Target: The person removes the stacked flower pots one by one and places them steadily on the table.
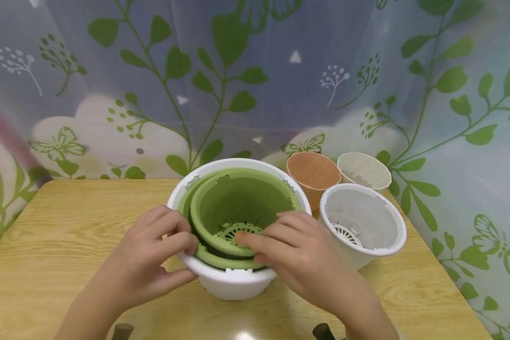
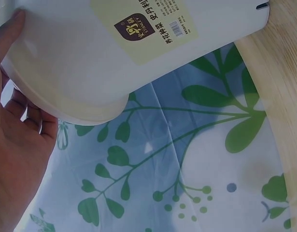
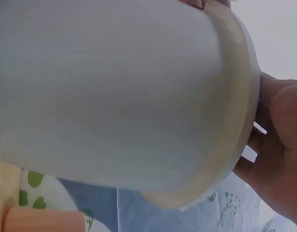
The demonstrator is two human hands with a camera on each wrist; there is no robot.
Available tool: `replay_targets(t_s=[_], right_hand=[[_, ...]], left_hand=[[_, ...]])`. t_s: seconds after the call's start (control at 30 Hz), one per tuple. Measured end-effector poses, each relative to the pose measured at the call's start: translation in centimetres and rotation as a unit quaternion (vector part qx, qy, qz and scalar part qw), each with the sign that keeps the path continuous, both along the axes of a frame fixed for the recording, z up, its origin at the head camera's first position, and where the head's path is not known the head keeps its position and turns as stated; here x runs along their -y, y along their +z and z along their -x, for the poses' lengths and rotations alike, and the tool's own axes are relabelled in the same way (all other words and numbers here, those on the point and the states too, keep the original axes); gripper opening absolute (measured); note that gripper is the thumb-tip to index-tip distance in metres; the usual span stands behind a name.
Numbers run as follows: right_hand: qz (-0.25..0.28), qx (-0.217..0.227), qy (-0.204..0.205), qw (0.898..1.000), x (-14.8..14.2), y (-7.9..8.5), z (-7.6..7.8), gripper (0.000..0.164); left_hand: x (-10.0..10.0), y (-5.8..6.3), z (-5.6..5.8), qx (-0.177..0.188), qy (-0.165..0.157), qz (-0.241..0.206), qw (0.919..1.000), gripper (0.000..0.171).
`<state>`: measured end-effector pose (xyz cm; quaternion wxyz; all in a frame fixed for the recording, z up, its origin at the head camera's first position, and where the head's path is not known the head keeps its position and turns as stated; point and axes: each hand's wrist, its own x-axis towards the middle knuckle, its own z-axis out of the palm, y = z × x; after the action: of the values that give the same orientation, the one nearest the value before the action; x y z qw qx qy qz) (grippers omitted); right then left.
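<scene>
A white flower pot (image 1: pixel 238 285) stands on the table with two green pots nested inside it. The inner green pot (image 1: pixel 246 198) sits tilted and off-centre within the outer green pot (image 1: pixel 221 262). My left hand (image 1: pixel 153 255) grips the white pot's left front rim, thumb outside and fingers curled over the edge. In the left wrist view the label (image 2: pixel 143 29) shows on the white side. My right hand (image 1: pixel 301 250) pinches the inner green pot's front right rim, one finger reaching inside above the slotted bottom. Its fingers also lie over the white rim (image 3: pixel 245 96) in the right wrist view.
Another white pot (image 1: pixel 363 222) stands close by my right hand. Behind it are an orange pot (image 1: pixel 313 172) and a cream pot (image 1: pixel 365 170). A leaf-printed curtain (image 1: pixel 255 94) hangs behind the wooden table (image 1: pixel 89 212). Two dark knobs (image 1: pixel 122 330) show at the near edge.
</scene>
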<state>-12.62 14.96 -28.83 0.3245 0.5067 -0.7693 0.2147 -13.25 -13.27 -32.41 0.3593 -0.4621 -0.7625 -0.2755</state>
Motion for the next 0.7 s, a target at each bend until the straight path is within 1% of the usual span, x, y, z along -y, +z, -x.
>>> replay_targets(t_s=[0.07, 0.13, 0.23, 0.37, 0.47, 0.57, 0.7], right_hand=[[0.002, -0.019, -0.017, 1.0, -0.11, 0.09, 0.14, 0.027], [0.006, -0.025, -0.03, 0.999, -0.24, 0.15, 0.21, 0.028], [0.014, -0.019, -0.02, 1.0, -0.3, 0.16, 0.21, 0.028], [0.008, 0.003, -0.003, 1.0, -0.34, 0.12, 0.2, 0.031], [0.002, 0.013, -0.002, 1.0, -0.42, 0.13, 0.19, 0.034], [-0.002, 0.014, -0.001, 1.0, -0.46, 0.22, 0.09, 0.029], [-0.002, 0.002, 0.0, 1.0, -0.37, 0.62, -0.13, 0.021]], left_hand=[[-0.05, 0.0, 0.01, -0.002, -0.001, -0.001, 1.0, 0.024], [-0.1, 0.02, 0.02, -0.005, -0.002, -0.001, 1.0, 0.024], [-0.14, 0.04, 0.0, -0.005, -0.004, -0.001, 1.0, 0.024], [-0.17, 0.1, 0.0, -0.004, -0.006, -0.002, 1.0, 0.024], [-0.15, 0.14, 0.02, -0.003, -0.006, -0.002, 1.0, 0.023], [-0.07, 0.14, -0.01, 0.0, -0.004, -0.001, 1.0, 0.025], [0.02, 0.11, -0.01, 0.002, -0.003, 0.001, 1.0, 0.027]])
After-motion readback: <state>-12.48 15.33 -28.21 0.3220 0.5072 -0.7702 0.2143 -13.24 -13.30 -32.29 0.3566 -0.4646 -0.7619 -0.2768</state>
